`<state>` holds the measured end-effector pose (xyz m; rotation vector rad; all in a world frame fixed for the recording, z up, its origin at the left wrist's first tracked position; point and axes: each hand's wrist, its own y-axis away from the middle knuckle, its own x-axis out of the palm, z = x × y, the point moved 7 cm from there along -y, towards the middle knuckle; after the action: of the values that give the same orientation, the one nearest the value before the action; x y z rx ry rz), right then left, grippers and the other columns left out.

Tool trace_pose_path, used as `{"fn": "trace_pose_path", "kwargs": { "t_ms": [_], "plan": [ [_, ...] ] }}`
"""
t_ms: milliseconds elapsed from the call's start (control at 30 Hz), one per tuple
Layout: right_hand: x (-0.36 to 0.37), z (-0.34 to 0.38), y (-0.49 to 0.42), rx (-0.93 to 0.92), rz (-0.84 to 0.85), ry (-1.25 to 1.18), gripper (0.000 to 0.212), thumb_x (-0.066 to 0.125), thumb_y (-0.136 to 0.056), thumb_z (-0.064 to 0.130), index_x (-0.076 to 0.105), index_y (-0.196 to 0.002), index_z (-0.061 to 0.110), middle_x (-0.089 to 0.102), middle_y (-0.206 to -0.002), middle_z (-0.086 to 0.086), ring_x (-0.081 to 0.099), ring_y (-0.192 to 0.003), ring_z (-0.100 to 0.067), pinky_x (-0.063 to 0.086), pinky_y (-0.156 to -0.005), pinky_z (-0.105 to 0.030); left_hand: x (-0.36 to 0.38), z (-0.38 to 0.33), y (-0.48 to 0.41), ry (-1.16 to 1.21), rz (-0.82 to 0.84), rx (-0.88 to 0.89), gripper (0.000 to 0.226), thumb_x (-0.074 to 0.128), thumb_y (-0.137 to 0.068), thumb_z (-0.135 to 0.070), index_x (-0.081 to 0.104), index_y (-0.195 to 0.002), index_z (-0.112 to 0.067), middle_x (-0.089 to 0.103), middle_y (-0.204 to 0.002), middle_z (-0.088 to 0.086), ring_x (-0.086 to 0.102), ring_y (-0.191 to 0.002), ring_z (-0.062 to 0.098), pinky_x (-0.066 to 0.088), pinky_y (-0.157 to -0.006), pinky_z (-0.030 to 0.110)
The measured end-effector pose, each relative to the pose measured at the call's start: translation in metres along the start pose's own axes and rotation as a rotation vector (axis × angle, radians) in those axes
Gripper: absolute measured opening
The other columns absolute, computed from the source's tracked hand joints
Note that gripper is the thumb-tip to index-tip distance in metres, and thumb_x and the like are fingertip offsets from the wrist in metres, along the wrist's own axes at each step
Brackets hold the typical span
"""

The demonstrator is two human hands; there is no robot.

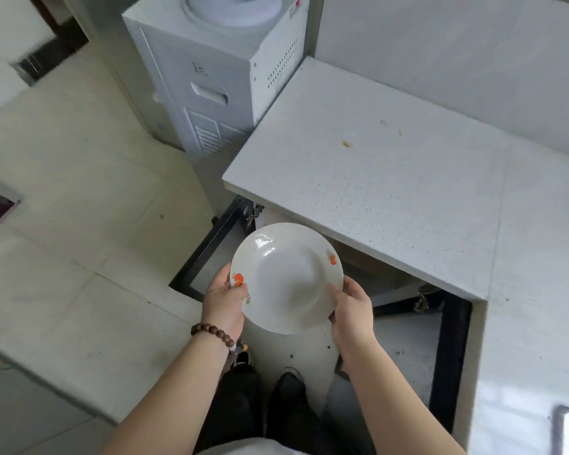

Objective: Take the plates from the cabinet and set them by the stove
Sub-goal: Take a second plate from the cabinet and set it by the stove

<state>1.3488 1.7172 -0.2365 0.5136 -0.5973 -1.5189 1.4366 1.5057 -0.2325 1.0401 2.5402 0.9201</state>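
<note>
Both hands are gripping one white plate [286, 277] at opposite sides of its rim. Left hand [222, 298] is pinching the side with the orange print, thumb on top. Right hand [352, 310] is curling round the other side. Plate is facing up, just off the front edge of the surface [375, 178], over the open cabinet [404, 333] under that surface. Can't tell if there's more than one plate. Door [204, 257] is standing open below the surface's left corner. Water dispenser [211, 80] is standing against the surface's far left end. Small crumbs [346, 144] are lying mid-surface. Bead bracelet [212, 333] is sitting on the left wrist.
</note>
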Motion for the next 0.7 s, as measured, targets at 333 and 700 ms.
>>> {"fn": "trace_pose_path", "kwargs": {
  "t_ms": [333, 700],
  "plan": [
    [0.097, 0.058, 0.046, -0.132, 0.314, 0.139, 0.025, 0.062, -0.075, 0.014, 0.076, -0.079, 0.034, 0.076, -0.081, 0.002, 0.070, -0.076, -0.021, 0.058, -0.074, -0.042, -0.076, -0.055, 0.034, 0.269, -0.200, 0.188, 0.047, 0.045, -0.082, 0.014, 0.070, -0.109, -0.016, 0.074, -0.104, 0.009, 0.067, -0.103, 0.031, 0.055, -0.089, 0.049],
    [0.269, -0.003, 0.137, -0.173, 0.677, 0.427, 0.028, 0.052, -0.082, 0.000, 0.073, -0.074, 0.016, 0.067, -0.081, -0.012, 0.057, -0.073, -0.025, 0.046, -0.069, -0.036, -0.261, -0.038, 0.097, 0.616, -0.598, 0.294, 0.050, 0.044, -0.088, 0.015, 0.073, -0.102, -0.024, 0.067, -0.069, -0.011, 0.059, -0.055, 0.007, 0.051, -0.053, 0.023]
  ]
}}
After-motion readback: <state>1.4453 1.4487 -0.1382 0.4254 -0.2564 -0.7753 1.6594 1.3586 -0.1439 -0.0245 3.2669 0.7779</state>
